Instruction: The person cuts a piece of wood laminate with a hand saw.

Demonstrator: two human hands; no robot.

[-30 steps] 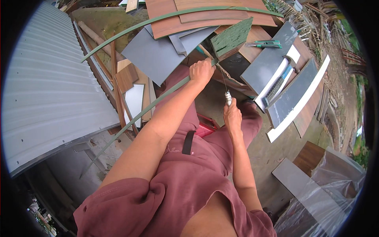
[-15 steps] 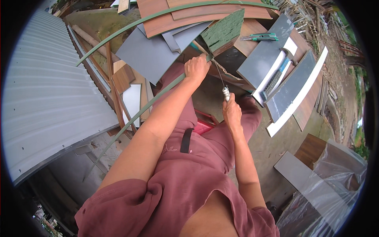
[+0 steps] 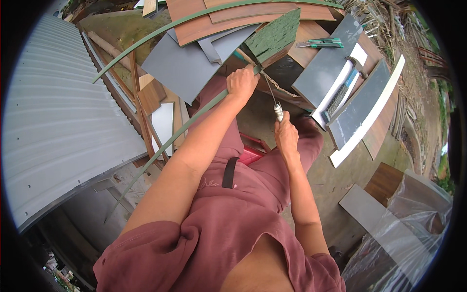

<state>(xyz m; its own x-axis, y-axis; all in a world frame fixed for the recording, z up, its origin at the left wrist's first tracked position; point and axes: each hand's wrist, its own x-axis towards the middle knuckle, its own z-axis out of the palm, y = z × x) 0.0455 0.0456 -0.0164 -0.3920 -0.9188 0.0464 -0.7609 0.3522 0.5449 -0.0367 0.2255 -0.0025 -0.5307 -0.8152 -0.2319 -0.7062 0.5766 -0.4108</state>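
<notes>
My left hand (image 3: 243,83) is closed round a long narrow green strip (image 3: 187,125), pressing its end by a block with a rough green top (image 3: 276,40). The strip runs back under my left forearm to the lower left. My right hand (image 3: 286,135) grips a saw by its silvery handle (image 3: 278,112). Seen nearly edge-on, the thin blade (image 3: 271,90) reaches up to the strip's end, just right of my left hand. Whether the teeth touch the strip is too small to tell.
Grey boards (image 3: 177,68) and brown wood panels (image 3: 194,24) lie ahead, crossed by another curved green strip (image 3: 146,41). At right are a green utility knife (image 3: 320,43), a blue-handled hammer (image 3: 343,90) and a white strip (image 3: 374,121). Corrugated metal (image 3: 63,117) flanks the left; plastic sheeting (image 3: 413,228) covers boards lower right.
My right hand and the saw have shifted very slightly forward, toward the strip. My left hand keeps its hold in nearly the same place.
</notes>
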